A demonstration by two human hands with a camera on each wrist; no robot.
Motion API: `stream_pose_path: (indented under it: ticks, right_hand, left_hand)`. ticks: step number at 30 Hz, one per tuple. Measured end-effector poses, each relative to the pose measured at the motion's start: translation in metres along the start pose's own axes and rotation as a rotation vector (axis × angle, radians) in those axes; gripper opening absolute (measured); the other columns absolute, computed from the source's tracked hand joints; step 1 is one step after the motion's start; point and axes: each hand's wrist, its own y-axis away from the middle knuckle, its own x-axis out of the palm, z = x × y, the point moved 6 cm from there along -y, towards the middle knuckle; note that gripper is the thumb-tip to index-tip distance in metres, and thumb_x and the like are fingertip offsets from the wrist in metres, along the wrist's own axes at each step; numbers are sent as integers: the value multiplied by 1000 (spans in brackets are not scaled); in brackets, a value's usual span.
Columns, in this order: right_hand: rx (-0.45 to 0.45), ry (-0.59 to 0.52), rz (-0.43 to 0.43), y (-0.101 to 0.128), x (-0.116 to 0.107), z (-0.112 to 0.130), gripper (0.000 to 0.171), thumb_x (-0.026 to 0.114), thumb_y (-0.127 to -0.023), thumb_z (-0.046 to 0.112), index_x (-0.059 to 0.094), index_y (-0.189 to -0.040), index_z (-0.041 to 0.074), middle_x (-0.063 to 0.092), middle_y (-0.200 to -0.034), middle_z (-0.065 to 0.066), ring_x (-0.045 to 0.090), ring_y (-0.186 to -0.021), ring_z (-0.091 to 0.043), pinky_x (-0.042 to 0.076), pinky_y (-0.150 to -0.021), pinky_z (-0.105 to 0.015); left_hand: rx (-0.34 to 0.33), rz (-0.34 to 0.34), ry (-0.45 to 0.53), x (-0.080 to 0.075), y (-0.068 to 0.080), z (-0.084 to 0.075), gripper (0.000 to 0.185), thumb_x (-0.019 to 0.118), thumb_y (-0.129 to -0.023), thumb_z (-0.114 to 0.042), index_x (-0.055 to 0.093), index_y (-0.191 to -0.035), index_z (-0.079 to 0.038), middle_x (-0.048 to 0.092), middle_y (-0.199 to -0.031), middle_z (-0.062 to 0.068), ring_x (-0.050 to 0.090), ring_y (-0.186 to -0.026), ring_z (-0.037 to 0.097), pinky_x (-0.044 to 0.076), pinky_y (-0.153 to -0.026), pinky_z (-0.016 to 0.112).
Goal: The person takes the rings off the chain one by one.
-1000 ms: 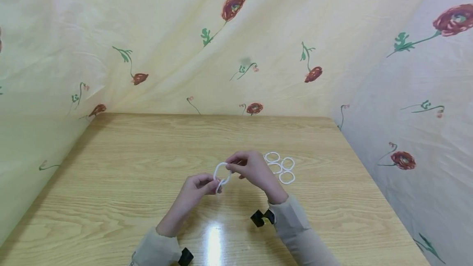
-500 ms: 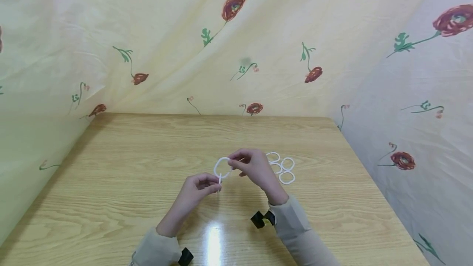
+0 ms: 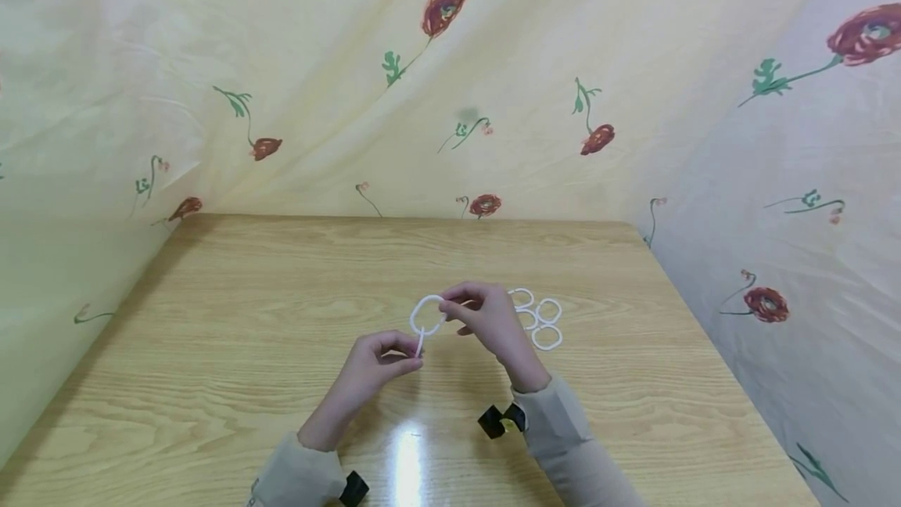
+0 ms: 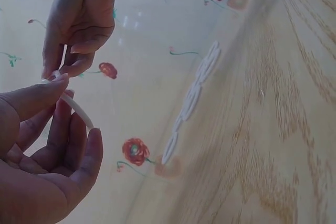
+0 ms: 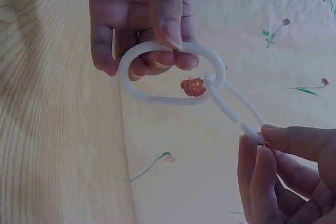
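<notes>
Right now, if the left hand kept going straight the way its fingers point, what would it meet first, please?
Probably the right hand: the left hand points up and right along its pinched ring, linked to the ring held there. Depth is unclear.

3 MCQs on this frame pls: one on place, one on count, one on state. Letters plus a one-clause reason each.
1. Where do the loose white rings lie?
A. on the table, to the right of the right hand
B. on the table's left edge
C. in a box

2. How many loose rings lie there?
A. one
B. four
C. nine

3. How do the two held rings stand?
A. apart, one flat on the table
B. linked, both off the table
C. snapped in pieces

Answers:
1 A: the head view shows them just beyond the right hand.
2 B: four rings can be counted in the cluster.
3 B: the right wrist view shows the upper ring looped through the lower ring, which the left hand pinches.
</notes>
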Motion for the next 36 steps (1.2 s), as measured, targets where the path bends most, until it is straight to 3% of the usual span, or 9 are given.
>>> stream_pose_path:
  ticks: [8,15,20,26,31,36]
  right_hand:
    - [32,-29,-23,0,-1,-3,16,69,-89,14,72,-100,2,72,-94,-11,68,-77,-18,59,-60,-28]
    - [51,-53,-48,-3,-3,-7,16,69,-89,13,72,-101,2,71,-92,-11,66,-74,-11,59,-59,-27]
    - [48,-66,-57,-5,-4,-11,16,69,-89,12,72,-100,1,71,-90,-10,66,-75,-12,58,-57,-25]
    - [53,-72,-57,-8,-3,-15,15,70,-88,10,71,-98,-1,71,-89,-10,68,-77,-17,57,-56,-23]
    - [59,-77,-55,-8,-2,-16,17,70,-88,10,71,-100,-3,71,-90,-12,68,-76,-16,56,-57,-23]
    - [60,-88,-62,-8,-2,-16,18,70,-88,10,71,-101,-3,72,-91,-13,68,-77,-17,56,-56,-24]
  left_hand:
    - [25,-29,5,-2,1,-2,20,69,-84,4,64,-99,15,63,-107,30,65,-92,9,58,-84,23]
    - [66,-9,17,0,0,-3,16,67,-86,3,64,-98,14,57,-125,28,58,-115,38,57,-90,26]
    - [64,16,26,0,0,-1,17,66,-89,-2,62,-98,12,54,-133,27,51,-125,44,55,-94,29]
    - [72,56,36,1,0,0,22,63,-92,-7,59,-100,14,55,-132,29,53,-125,37,50,-103,37]
    - [61,101,94,4,1,0,28,61,-94,-9,57,-106,15,56,-126,35,64,-110,20,55,-93,26]
    - [46,112,117,5,1,-1,32,60,-96,-13,56,-106,17,54,-123,38,64,-100,15,57,-87,23]
